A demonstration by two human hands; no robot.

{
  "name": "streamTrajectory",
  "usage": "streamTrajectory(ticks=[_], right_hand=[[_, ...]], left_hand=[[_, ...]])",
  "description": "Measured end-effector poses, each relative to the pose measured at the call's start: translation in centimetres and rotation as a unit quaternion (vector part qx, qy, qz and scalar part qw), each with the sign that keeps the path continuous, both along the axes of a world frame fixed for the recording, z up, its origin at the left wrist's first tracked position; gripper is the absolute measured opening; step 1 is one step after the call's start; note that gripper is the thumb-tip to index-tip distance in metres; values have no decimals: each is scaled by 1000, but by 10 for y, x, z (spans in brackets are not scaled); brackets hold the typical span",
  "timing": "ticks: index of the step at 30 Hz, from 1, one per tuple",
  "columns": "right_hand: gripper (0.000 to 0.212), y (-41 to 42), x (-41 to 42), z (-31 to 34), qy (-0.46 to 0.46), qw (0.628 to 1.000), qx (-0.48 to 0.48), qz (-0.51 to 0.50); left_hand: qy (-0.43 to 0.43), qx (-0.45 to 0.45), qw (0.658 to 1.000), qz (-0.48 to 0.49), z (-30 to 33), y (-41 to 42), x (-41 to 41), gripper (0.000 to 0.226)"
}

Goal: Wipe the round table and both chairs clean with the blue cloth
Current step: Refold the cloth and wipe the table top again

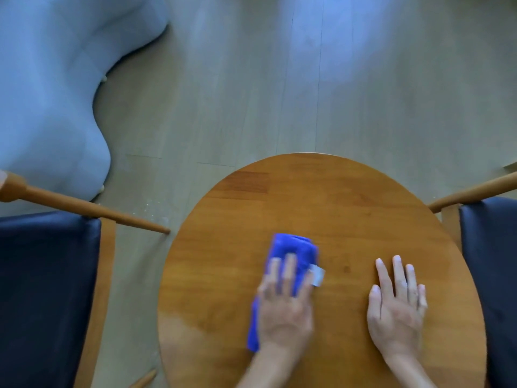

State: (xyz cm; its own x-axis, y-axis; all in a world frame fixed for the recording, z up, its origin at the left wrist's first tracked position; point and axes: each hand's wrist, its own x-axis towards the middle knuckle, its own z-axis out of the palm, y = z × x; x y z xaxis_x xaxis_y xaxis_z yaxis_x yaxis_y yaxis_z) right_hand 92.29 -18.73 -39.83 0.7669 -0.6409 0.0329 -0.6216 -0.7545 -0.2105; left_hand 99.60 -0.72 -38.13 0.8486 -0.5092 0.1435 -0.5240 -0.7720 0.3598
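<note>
The left hand presses the blue cloth flat under straight fingers to drag it across the round table, while the right hand, just beside it and empty, lies spread on the wood, likely steadying the top.

We look from a single head-worn camera almost straight down onto the round table, close above its near edge, facing forward so that the floor beyond the table fills the upper half of our view.
</note>
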Motion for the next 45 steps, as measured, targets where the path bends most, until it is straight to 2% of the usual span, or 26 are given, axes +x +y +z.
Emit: streamTrajectory(ticks=[3,5,7,10,13,16,20,23,25,27,29,31,33,36,38,40,43,45], right_hand=[[53,-2,-2,-3,-11,1000,-13,4],[54,-4,-1,-4,-13,1000,-6,4],[54,-5,-1,-3,-10,1000,12,1],[54,-1,-2,-3,-16,1000,10,1],[54,2,0,-5,-23,1000,10,-2],[54,4,-1,-6,-24,1000,7,6],[53,-1,-2,-8,-32,999,11,11],[51,-7,-4,-11,-59,998,23,14],[52,-11,-4,-10,-65,997,39,21],[56,-12,-4,-6,-52,996,73,18],[59,-11,-5,-2,-38,994,100,14],[59,-11,-3,3,-20,991,130,14],[61,-13,-1,12,-1,986,164,11],[59,5,-6,29,-20,971,238,5],[54,35,-21,40,-68,959,275,8],[50,66,-46,50,-112,947,301,2],[49,104,-93,59,-129,930,341,-44],[57,130,-107,59,-108,938,328,-41]], left_hand=[[18,-27,991,-133,4,-37,-20,45],[-1,-27,989,-148,3,-11,7,43],[0,-3,996,-94,0,43,47,42],[-1,38,997,62,4,133,88,40],[-25,42,995,90,6,178,50,38],[-39,24,999,27,0,169,-43,40],[-3,14,992,-127,-6,82,-140,28],[22,-38,976,-214,-4,23,-140,16],[1,-46,973,-227,-3,22,-105,27],[-18,-22,980,-197,-3,47,-47,38],[-31,-6,996,-86,-2,85,14,41],[-10,27,999,24,0,121,40,41],[-16,42,996,74,-1,136,18,39],[7,25,994,105,-1,116,-64,37],[84,-15,992,93,7,76,-118,38],[175,-87,975,103,23,31,-152,39],[329,-229,903,155,55,10,-149,42],[329,-291,886,149,63,39,-121,43]])
